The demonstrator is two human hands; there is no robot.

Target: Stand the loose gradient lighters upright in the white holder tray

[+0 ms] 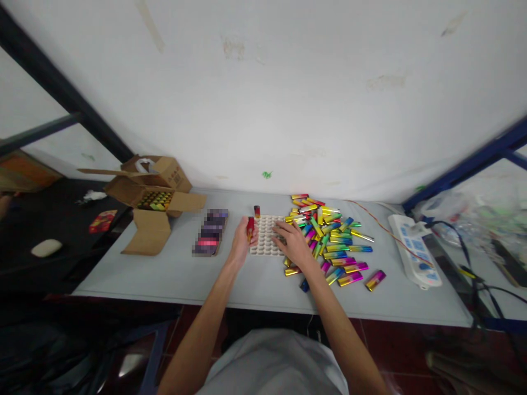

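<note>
A white tray (265, 236) with rows of holes lies on the grey table between my hands. My left hand (242, 239) is closed on a red and yellow lighter (250, 227) at the tray's left edge. One dark red lighter (257, 210) stands upright at the tray's back left corner. My right hand (291, 240) rests over the tray's right side, fingers spread, with nothing visible in it. Right beside it spreads a loose pile of shiny coloured lighters (335, 248), some partly under my right wrist.
An open cardboard box (152, 233) holding upright lighters sits at the left, with another box (175, 174) behind it. A phone (211, 233) lies left of my left hand. At the right are a white power strip (415, 252) and cables.
</note>
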